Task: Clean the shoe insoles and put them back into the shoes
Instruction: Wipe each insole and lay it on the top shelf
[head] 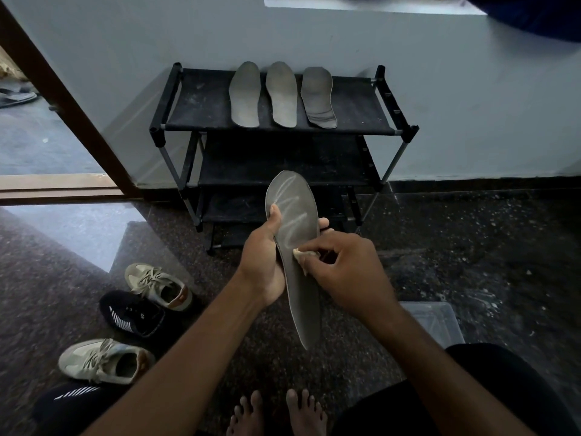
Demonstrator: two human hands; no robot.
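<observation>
Left hand (267,265) is gripping the insole (297,247) — right hand (349,272) fingers are pinching a cloth (303,255), wiping it. Next: heel end needing passes.

Left hand (262,265) grips insole (297,247); right hand (349,272) presses pale cloth (303,253) on it

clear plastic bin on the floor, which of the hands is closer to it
Right. The right hand, rubbing a small cloth on the held insole, is just up and left of the clear bin. The left hand grips the insole's far edge, farther away.
</observation>
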